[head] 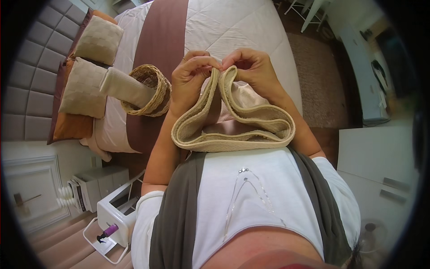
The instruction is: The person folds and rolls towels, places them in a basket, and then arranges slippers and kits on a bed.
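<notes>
My left hand [191, 75] and my right hand [253, 69] pinch the upper edges of a beige textile piece [231, 145] in front of my chest. Its bound edge faces up and runs in a wide loop with folded layers, and the two pinched parts nearly meet between my fingers. Whether it is a towel or a fabric cover I cannot tell. To the left, a round woven wicker basket [164, 97] lies tilted on the bed, with a rolled or folded beige cloth [126, 85] sticking out of it towards the pillows.
The bed [235, 27] has a light quilt and a brown runner [161, 33]. Beige woven cushions [84, 89] and an orange pillow [72, 126] lie by the padded headboard [23, 97]. A white trolley [117, 215] stands lower left, a white cabinet [373, 158] at the right.
</notes>
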### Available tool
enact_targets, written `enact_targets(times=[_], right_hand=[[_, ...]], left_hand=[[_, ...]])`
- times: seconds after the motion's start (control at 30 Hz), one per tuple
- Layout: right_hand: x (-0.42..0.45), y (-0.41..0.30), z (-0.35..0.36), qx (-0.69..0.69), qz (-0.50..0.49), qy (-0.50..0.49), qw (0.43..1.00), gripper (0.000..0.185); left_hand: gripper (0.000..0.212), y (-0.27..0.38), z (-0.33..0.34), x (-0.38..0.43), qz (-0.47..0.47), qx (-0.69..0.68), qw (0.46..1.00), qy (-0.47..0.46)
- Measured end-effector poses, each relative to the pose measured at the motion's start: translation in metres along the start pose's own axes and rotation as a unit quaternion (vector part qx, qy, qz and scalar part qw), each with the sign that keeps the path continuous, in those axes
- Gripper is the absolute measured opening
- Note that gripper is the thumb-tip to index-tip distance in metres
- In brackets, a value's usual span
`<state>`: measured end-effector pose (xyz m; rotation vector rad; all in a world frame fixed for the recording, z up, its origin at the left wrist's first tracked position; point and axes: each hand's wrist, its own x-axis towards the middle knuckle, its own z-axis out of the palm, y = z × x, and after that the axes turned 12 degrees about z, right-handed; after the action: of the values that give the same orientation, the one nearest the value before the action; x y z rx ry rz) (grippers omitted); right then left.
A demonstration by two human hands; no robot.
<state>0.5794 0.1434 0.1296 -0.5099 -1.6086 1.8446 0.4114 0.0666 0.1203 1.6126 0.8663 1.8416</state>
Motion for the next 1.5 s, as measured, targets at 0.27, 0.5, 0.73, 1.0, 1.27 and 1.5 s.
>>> enact_targets(times=[0.27,0.5,0.73,1.0,1.27,1.5], right_hand=[[-0.003,-0.002,0.012,-0.063,0.063,0.007,0.996,0.016],[0.002,0.022,0.004,-0.102,0.012,0.079,0.992,0.011],[0.041,-0.014,-0.050,-0.208,-0.107,0.182,0.955,0.015],[0.063,-0.099,-0.107,-0.214,-0.147,0.214,0.942,0.008],[0.052,-0.091,-0.122,-0.319,-0.121,0.230,0.911,0.009],[0.006,0.005,-0.086,-0.260,-0.073,0.238,0.933,0.014]], left_hand=[[0.010,0.013,0.007,-0.003,0.024,0.057,0.998,0.026],[0.014,0.066,0.007,0.005,0.208,0.314,0.904,-0.203],[0.056,0.112,0.013,-0.030,-0.133,0.375,0.757,-0.518],[0.041,0.137,-0.037,0.000,0.041,0.564,0.693,-0.447],[0.023,0.116,-0.041,0.000,0.099,0.544,0.716,-0.426],[0.019,-0.002,-0.051,-0.100,-0.054,0.499,0.769,-0.395]])
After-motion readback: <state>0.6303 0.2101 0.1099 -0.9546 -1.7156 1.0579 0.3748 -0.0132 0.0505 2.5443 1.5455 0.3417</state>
